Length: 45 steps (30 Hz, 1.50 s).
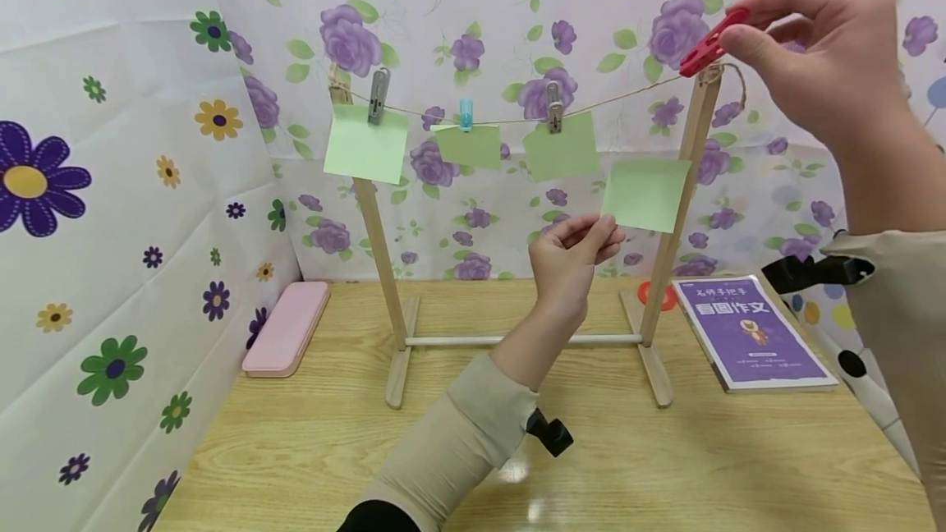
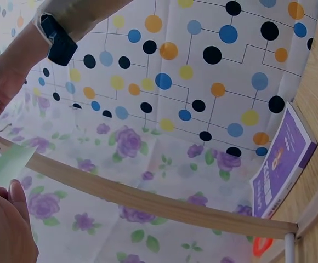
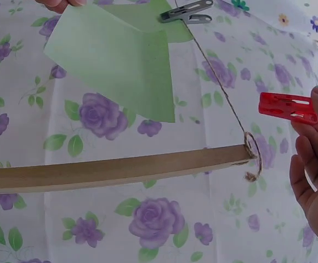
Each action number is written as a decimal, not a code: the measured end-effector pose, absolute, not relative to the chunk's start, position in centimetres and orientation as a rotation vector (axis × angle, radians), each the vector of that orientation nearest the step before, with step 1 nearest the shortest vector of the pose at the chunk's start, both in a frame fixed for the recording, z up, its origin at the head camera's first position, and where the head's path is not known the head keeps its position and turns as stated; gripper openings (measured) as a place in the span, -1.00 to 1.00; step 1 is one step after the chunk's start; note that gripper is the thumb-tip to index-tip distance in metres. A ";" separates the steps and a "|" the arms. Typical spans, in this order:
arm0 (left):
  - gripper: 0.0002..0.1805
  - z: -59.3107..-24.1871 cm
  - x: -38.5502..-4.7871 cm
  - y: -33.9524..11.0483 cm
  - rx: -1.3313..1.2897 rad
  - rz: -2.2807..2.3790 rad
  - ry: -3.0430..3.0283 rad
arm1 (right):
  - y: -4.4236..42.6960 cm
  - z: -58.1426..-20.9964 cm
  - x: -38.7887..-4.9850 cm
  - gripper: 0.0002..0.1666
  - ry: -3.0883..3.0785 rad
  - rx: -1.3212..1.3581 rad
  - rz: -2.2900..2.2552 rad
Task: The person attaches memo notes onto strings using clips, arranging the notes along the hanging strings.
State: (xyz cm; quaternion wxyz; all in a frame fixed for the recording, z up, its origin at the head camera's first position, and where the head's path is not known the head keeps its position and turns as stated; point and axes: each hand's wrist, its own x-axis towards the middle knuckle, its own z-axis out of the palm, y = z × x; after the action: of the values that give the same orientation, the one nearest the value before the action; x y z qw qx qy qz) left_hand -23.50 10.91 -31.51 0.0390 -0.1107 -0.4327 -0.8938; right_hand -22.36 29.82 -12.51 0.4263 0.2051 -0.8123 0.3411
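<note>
My left hand (image 1: 565,265) pinches a green paper square (image 1: 645,194) by its lower left corner, in front of the right post. Up by the top of that post, my right hand (image 1: 835,64) holds a red clothespin (image 1: 713,43) between thumb and fingers. The right wrist view shows the red clothespin (image 3: 288,107) apart from the twine (image 3: 219,82). Along the twine hang more green papers: one under a grey clothespin (image 1: 378,95) at left, one under a blue clip (image 1: 466,115), one under another grey clothespin (image 1: 554,107).
The twine runs between two wooden posts (image 1: 380,253) joined low down by a white rod (image 1: 458,341). A pink case (image 1: 287,328) lies at left on the wooden table (image 1: 310,450). At right are a purple book (image 1: 754,335) and a red ring-shaped thing (image 1: 658,295) behind the post.
</note>
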 end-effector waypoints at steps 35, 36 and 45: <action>-0.89 -27.6 -23.9 13.0 -0.213 -2.792 -1.134 | 28.8 -11.4 -25.0 -0.80 -2.089 0.602 0.672; -0.89 -27.5 -23.9 13.0 -0.213 -2.791 -1.137 | 28.9 -11.4 -24.9 -0.80 -2.093 0.602 0.670; -0.92 -26.9 -24.4 13.2 -0.238 -2.794 -1.134 | 29.0 -11.5 -24.8 -0.81 -2.158 0.619 0.679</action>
State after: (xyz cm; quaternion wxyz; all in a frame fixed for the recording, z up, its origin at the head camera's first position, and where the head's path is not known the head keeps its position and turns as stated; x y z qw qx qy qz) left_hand -24.38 13.16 -26.86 0.0582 -0.0786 -0.3742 -0.9222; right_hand -24.79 28.97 -11.49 0.3874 0.2431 -0.8482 0.2670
